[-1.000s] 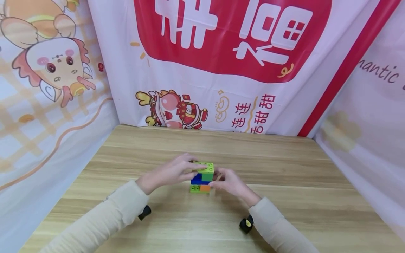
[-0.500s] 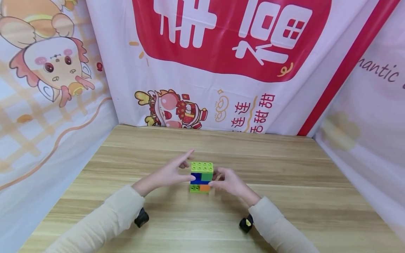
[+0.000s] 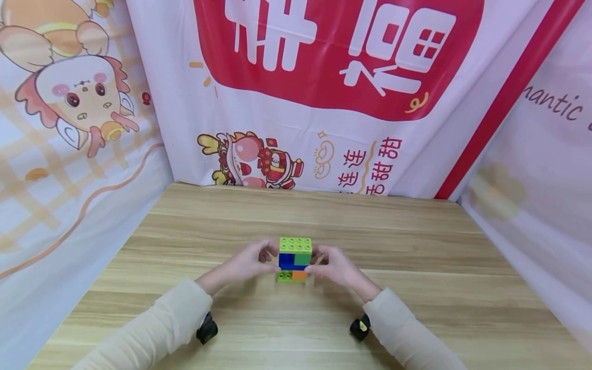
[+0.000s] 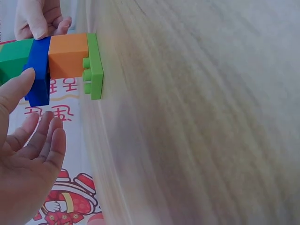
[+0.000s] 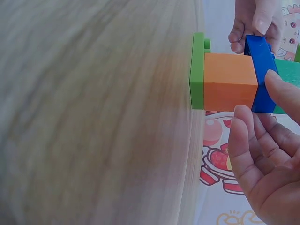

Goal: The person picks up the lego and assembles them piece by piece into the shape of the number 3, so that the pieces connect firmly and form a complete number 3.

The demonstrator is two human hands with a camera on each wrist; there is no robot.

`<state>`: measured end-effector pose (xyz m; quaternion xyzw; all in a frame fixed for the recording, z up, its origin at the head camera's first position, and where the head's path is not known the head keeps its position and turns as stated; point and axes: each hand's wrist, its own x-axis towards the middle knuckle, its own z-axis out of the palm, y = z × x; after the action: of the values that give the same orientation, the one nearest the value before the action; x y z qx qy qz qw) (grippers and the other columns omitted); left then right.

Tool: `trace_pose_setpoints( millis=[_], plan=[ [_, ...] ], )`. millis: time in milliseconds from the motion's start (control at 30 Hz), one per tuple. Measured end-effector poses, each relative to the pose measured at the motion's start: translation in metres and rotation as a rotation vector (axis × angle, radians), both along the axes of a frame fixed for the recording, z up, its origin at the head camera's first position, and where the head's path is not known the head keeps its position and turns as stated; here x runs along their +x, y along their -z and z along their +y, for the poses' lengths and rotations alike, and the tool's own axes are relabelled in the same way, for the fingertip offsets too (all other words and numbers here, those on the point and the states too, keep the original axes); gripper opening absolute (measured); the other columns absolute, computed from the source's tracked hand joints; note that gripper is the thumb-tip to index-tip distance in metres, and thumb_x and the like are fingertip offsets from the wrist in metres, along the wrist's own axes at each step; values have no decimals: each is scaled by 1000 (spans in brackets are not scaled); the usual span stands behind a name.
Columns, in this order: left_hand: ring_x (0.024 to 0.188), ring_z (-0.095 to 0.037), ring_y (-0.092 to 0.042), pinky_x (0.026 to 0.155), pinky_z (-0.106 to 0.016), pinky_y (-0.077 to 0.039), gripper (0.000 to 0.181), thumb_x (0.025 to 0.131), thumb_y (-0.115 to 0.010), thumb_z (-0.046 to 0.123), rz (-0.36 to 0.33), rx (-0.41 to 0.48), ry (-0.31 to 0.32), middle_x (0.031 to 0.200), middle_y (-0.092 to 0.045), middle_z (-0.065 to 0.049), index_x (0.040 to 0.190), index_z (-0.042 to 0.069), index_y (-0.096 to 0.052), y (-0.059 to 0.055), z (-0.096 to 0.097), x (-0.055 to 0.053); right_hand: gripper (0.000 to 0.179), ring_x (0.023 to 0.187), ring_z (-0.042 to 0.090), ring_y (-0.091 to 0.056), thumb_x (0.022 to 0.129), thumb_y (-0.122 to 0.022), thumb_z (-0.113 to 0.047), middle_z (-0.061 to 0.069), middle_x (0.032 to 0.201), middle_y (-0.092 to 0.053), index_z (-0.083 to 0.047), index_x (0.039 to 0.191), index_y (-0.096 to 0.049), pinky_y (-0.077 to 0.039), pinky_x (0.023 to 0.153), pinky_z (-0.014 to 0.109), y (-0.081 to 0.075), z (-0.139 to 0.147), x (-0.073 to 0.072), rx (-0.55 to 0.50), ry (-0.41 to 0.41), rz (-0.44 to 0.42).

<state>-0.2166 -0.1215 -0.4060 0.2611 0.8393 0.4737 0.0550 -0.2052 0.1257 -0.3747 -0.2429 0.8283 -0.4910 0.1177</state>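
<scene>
A small tower of toy building bricks (image 3: 295, 245) stands upright between both hands. Its base is a light green plate (image 5: 197, 70) with an orange block (image 5: 229, 82) on the right part. A blue plate (image 4: 41, 56) spans above, carrying a dark blue brick (image 3: 285, 259) and a green brick (image 3: 302, 258), topped by a studded light green layer. My right hand (image 3: 336, 266) holds the right side, thumb on the blue plate, fingers curving behind. At the left side, my left hand (image 3: 250, 263) has its thumb at the blue plate, the other fingers loosely spread beside the tower.
The tower stands on a wood-grain table (image 3: 296, 329). Printed cloths hang around it: a red-and-white one (image 3: 277, 103) behind and patterned ones at both sides. A black wrist device (image 3: 206, 329) sits under the left sleeve, another (image 3: 359, 328) under the right.
My left hand has lifted off the tower's top and come down to its left side, thumb now at the blue plate. The right hand and the tower look unmoved.
</scene>
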Motion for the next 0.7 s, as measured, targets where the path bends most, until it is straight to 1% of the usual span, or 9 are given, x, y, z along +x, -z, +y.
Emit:
trace_pose_setpoints(
  millis=[167,367,533,600,700],
  plan=[
    [87,-24,-57,78,-34,-47,31,78,-74,11,10,14,-1,96,-60,-9,101,-2,-59,4,2,0,27,67,25,-56,82,-68,-4,11,85,-58,6,106,-59,-50,63,48,0,0,0,-1,1,-7],
    [84,-21,-57,76,-29,-47,28,79,-73,11,-10,14,-10,94,-61,-3,101,0,-61,2,3,0,27,66,20,-55,83,-67,-4,11,85,-58,6,107,-60,-50,64,47,-2,0,0,15,1,0],
    [84,-18,-56,75,-29,-47,27,79,-73,11,-27,3,-25,94,-61,-2,102,2,-62,0,3,1,28,66,18,-54,82,-68,-5,10,86,-58,6,107,-60,-51,62,44,-1,0,-1,20,-2,5],
    [83,-16,-56,75,-29,-47,27,79,-72,11,-37,-3,-32,94,-61,-1,103,2,-62,0,3,1,28,65,18,-55,82,-68,-5,10,85,-58,5,107,-60,-51,61,43,6,1,-7,17,-1,7],
    [83,-14,-55,74,-28,-47,29,80,-72,14,-52,-14,-40,94,-61,0,105,2,-62,-1,3,0,29,64,18,-55,82,-70,-9,8,85,-58,3,106,-60,-51,59,39,18,3,-16,22,-1,6]
  ],
)
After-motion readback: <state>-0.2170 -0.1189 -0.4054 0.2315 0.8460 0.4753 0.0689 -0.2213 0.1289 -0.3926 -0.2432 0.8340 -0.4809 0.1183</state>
